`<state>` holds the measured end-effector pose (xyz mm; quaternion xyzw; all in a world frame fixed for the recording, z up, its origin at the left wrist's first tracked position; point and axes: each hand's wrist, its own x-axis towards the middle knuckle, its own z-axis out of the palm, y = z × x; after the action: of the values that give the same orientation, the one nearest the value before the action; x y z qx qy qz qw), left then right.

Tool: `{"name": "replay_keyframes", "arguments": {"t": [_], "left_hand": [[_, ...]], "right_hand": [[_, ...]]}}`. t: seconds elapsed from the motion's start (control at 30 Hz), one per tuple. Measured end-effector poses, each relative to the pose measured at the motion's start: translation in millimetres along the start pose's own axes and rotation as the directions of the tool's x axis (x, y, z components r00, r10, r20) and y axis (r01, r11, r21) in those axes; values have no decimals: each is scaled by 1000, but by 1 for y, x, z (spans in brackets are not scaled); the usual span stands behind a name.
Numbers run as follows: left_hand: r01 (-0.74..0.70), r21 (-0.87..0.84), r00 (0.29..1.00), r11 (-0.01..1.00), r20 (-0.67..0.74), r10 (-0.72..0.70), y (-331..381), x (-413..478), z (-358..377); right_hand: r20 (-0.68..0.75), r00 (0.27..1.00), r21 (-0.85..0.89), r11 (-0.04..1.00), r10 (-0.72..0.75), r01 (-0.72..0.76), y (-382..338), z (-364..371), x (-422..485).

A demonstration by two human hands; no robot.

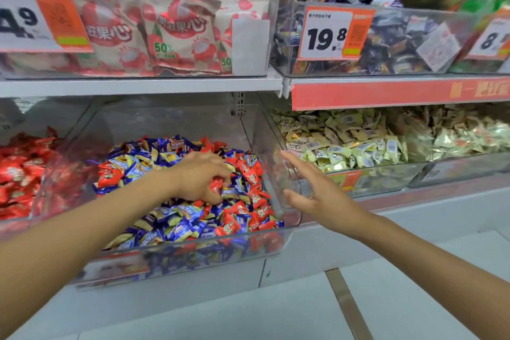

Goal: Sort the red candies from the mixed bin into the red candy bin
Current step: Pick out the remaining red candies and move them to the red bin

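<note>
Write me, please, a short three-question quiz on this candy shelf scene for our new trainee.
1. True or false: the left hand grips a red candy in the mixed bin.
2. Where is the red candy bin relative to the mixed bin? A left, B right, C above.
3. Fill in: the right hand, fingers straight, holds ____.
Key: 1 true; 2 A; 3 nothing.

Shop aisle, price tags (335, 33) (19.8), clear bins (276, 240) of wrapped sweets
</note>
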<state>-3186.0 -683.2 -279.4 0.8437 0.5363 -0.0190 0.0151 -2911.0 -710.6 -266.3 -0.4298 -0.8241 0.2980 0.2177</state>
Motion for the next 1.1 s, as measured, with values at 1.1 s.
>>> {"name": "replay_keyframes", "arguments": {"t": [1.1], "left_hand": [[249,-529,894,812,-198,-402,-51,-97,-33]], "right_hand": [[213,977,85,996,17,-36,-65,55,94]]}}
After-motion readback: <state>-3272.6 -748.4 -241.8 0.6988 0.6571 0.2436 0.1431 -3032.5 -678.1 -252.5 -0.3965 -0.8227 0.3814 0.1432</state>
